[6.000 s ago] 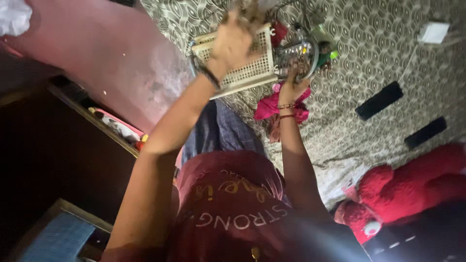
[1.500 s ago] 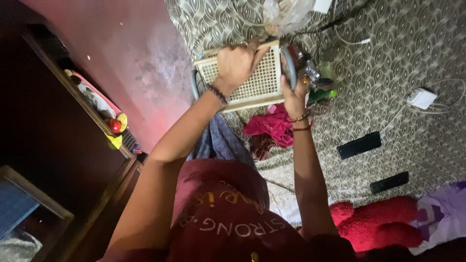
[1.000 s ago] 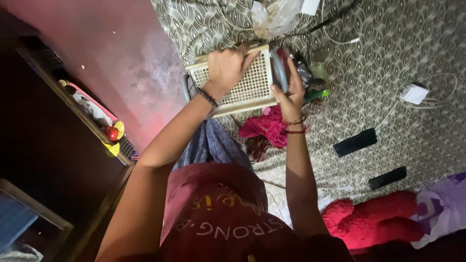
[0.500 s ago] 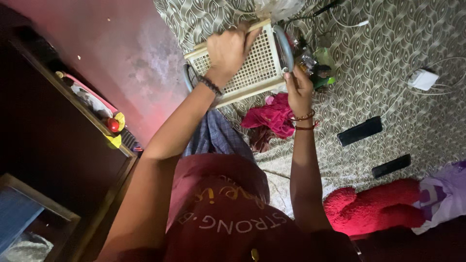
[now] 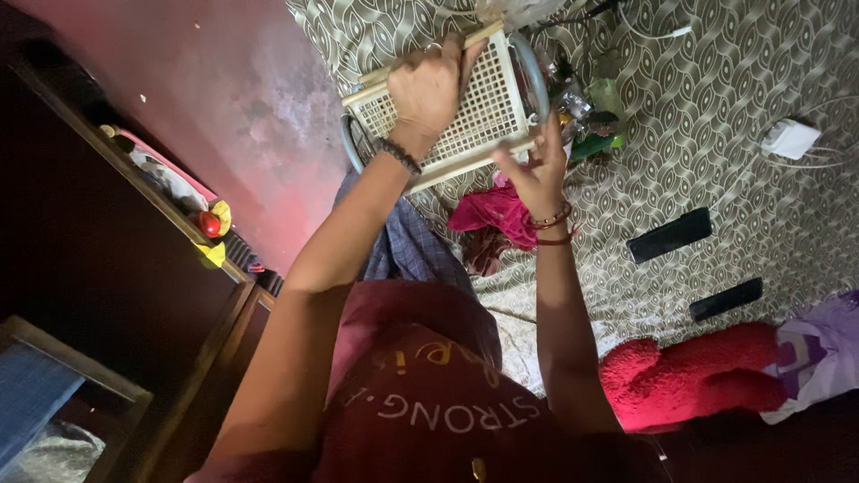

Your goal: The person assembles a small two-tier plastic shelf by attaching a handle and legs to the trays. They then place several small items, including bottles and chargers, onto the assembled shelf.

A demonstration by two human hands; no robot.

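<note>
My left hand [image 5: 429, 85], with a dark band on the wrist, is shut on the far rim of a cream plastic lattice basket [image 5: 488, 112] tipped up on a patterned bedsheet [image 5: 716, 80]. A grey hoop handle [image 5: 535, 67] runs along the basket's right side. My right hand [image 5: 535, 165], with bangles on the wrist, hovers at the basket's near right corner, fingers spread, holding nothing. Small items, among them a green bottle [image 5: 608, 98], lie just right of the basket. A crumpled pink cloth [image 5: 488, 215] sits under my right wrist.
On the sheet lie a white charger with cable [image 5: 792, 139], two flat black devices [image 5: 669, 235] [image 5: 727, 299], a red plush toy [image 5: 693, 376] and a purple bag [image 5: 819, 353]. A clear plastic bag [image 5: 519, 9] is above the basket. A pink wall [image 5: 224, 89] and a dark shelf [image 5: 210, 224] stand left.
My right hand has let go of the grey handle and opened its fingers at the basket's near corner. My left hand keeps its grip on the basket.
</note>
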